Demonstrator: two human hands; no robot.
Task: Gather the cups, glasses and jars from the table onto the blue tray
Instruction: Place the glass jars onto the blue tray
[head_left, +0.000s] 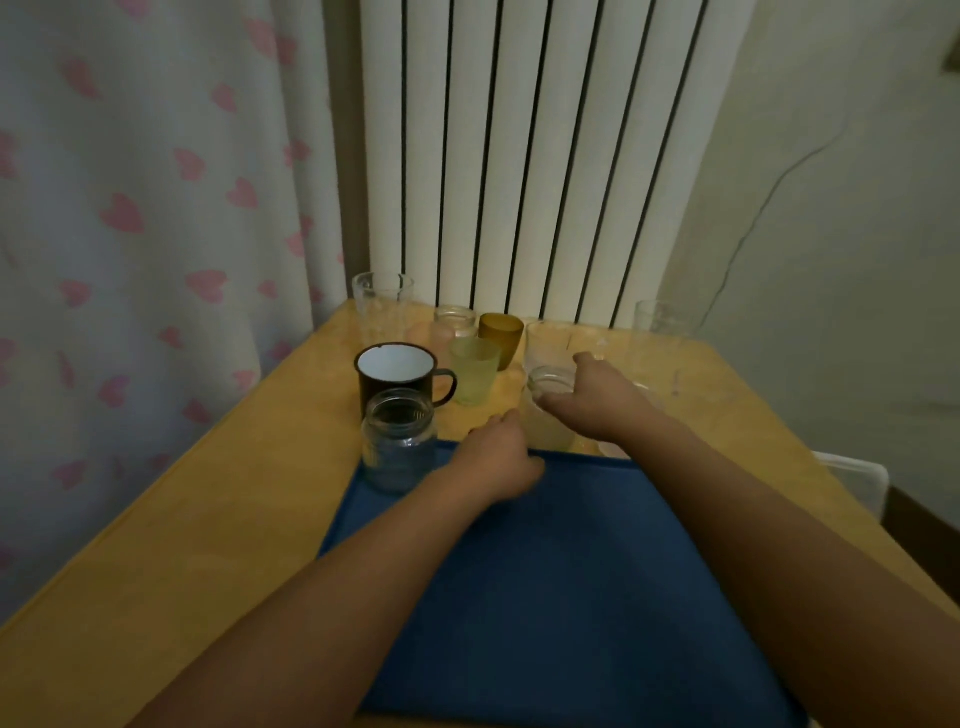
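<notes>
A blue tray (571, 571) lies on the wooden table (208, 519). A clear jar (397, 441) stands on the tray's far left corner. My right hand (597, 397) grips the rim of another clear jar (545, 415) just beyond the tray's far edge. My left hand (498, 457) rests on that far edge beside the jar, fingers curled, holding nothing that I can see. Behind stand a dark enamel mug (397, 376), a green frosted cup (474, 375), an amber cup (500, 335), a small jar (455, 322) and tall glasses (383, 306) (660, 332).
A white radiator (519, 156) rises behind the table. A curtain with pink hearts (156, 208) hangs at the left. A white plastic container (857, 478) sits past the table's right edge. Another clear glass (548, 340) stands behind my right hand.
</notes>
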